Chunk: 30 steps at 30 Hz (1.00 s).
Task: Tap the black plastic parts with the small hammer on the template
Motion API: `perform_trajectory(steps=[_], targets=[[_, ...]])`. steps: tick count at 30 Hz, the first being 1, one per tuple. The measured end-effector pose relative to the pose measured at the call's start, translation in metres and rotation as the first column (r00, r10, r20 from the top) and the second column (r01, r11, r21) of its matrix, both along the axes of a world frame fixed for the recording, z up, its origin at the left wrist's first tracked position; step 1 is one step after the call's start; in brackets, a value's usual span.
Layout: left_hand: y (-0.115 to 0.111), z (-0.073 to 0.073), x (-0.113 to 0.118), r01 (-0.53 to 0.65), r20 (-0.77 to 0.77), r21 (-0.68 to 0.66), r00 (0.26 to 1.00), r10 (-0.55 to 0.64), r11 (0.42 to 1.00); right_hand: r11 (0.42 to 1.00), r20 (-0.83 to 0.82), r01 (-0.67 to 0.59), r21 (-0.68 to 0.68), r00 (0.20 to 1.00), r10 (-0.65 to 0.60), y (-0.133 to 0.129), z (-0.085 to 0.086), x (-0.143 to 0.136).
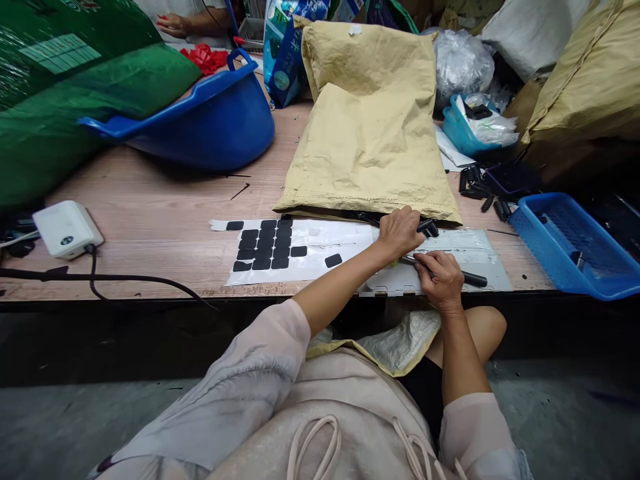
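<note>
My left hand [401, 231] is closed around a dark part at the front edge of a yellow paper sack [367, 140]; short black pieces [428, 228] show just right of it. Close by on the right, my right hand [441, 275] pinches a thin dark tool with a black handle [474, 279] over a grey board [480, 250]. To the left lies a white sheet [315, 233] with rows of black rounded-square stickers [265, 248]. What the left fingers grip is partly hidden.
A blue basin [210, 123] stands at the back left, near a white box [67, 229] with a black cable [150, 280]. On the right are a blue basket [575, 247], loose black pieces [470, 183] and a small teal basket [460, 127].
</note>
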<state>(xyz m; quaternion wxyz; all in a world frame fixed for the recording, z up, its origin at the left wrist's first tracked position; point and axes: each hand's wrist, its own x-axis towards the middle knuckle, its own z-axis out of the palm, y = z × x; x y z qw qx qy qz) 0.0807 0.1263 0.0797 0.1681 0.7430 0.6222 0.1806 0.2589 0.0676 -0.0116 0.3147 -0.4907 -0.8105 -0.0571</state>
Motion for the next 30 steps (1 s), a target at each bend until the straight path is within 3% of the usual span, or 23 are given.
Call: perform_trajectory(steps=[3, 5, 8, 11, 16, 22, 26, 30], targets=[[-0.018, 0.007, -0.036, 0.0, 0.1, 0.06, 0.995, -0.006, 0.998, 1.0, -0.01, -0.007, 0.0, 1.0, 0.007, 0.0, 0.001, 0.0], [-0.031, 0.004, -0.065, -0.017, 0.157, 0.051, 0.988, 0.009, 0.999, 1.0, -0.018, -0.008, 0.006, 1.0, 0.008, 0.0, 0.0, 0.0], [-0.05, -0.015, -0.105, -0.039, 0.218, -0.011, 0.975, 0.041, 0.999, 1.0, -0.023, -0.012, 0.023, 1.0, 0.012, 0.002, -0.001, 0.001], [-0.063, -0.044, -0.125, -0.029, 0.274, -0.033, 0.961, 0.037, 0.999, 0.999, -0.023, -0.033, 0.03, 0.999, 0.034, 0.004, 0.0, 0.004], [-0.065, -0.074, -0.126, -0.013, 0.31, 0.048, 0.951, -0.003, 0.999, 0.997, -0.112, -0.031, 0.074, 0.993, 0.039, -0.003, 0.014, -0.005], [-0.061, -0.079, -0.126, 0.008, 0.303, 0.079, 0.952, -0.031, 0.997, 0.988, -0.278, -0.155, 0.008, 0.949, 0.151, -0.027, 0.039, -0.049], [-0.061, -0.082, -0.127, 0.027, 0.308, 0.089, 0.95, -0.053, 0.996, 0.985, -0.239, -0.173, 0.017, 0.956, 0.172, -0.036, 0.044, -0.07], [-0.061, -0.082, -0.127, 0.022, 0.326, 0.089, 0.944, -0.05, 0.996, 0.987, -0.154, -0.151, 0.044, 0.976, 0.157, -0.037, 0.038, -0.077]])
